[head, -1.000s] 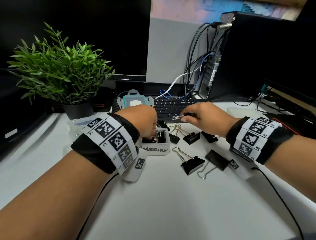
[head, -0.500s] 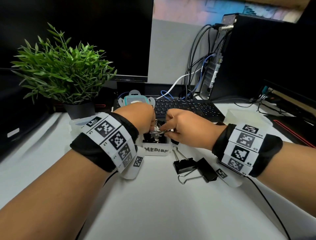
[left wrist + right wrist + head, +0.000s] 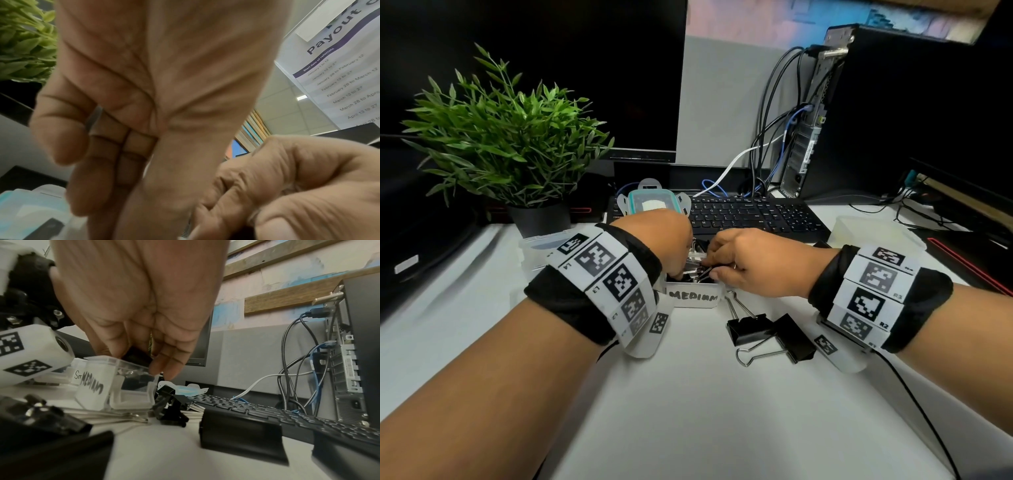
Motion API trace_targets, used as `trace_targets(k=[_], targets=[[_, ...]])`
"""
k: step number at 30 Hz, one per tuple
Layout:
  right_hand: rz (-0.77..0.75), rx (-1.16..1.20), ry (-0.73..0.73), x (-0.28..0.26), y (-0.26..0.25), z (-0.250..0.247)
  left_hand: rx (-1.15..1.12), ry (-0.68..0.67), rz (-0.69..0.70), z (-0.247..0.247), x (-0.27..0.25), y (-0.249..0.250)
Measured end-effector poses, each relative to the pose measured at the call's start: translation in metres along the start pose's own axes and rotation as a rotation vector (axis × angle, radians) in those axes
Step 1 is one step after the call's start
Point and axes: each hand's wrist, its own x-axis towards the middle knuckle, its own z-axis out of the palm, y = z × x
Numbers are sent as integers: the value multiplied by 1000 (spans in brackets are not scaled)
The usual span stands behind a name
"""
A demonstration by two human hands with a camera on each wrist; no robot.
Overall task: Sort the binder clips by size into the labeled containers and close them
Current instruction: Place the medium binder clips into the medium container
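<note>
White surface [image 3: 688,394]; a black keyboard [image 3: 750,214] along its back edge, a dark monitor [image 3: 585,75] behind it. Potted plant [image 3: 506,144] far left. Computer tower [image 3: 893,113] back right, with cables [image 3: 774,137] hanging from its rear. A teal-rimmed lid [image 3: 654,204] rests against the keyboard's left end.

Clear container labelled MEDIUM [image 3: 693,296] stands mid-surface, uncovered, with black binder clips inside. Right hand [image 3: 753,265] is over its rim, fingers pinched on a black clip [image 3: 136,356] at the opening. Left hand [image 3: 661,245] reaches into the container from the left; fingers curled, but the view is too blurred to tell whether they hold anything.

Two large clips [image 3: 767,334] lie touching on the surface, just right of the container. A second container marked "Sm…" [image 3: 77,374] sits beyond it.
</note>
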Motion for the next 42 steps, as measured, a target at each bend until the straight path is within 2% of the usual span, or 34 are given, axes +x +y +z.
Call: trace_targets(k=[7,11,14,22,27,32,42], targets=[[-4,8,9,-5,-2,-2,-11,-19,26,-2,-1,3],[30,161,71,-9,-4,-10,-31,-17,16,-3,-2,1],[68,258,138,-8,-6,-14,-9,-64,9,-4,-3,4],[44,153,108,3,-12,-5,-88,-42,-1,-7,-1,3],[40,150,70,3,-9,-5,-54,-8,34,-7,1,2],[19,204,128,-1,-8,-8,-90,-46,35,-5,0,2],[44,178,132,6,-12,-2,-158,30,28,-6,1,1]])
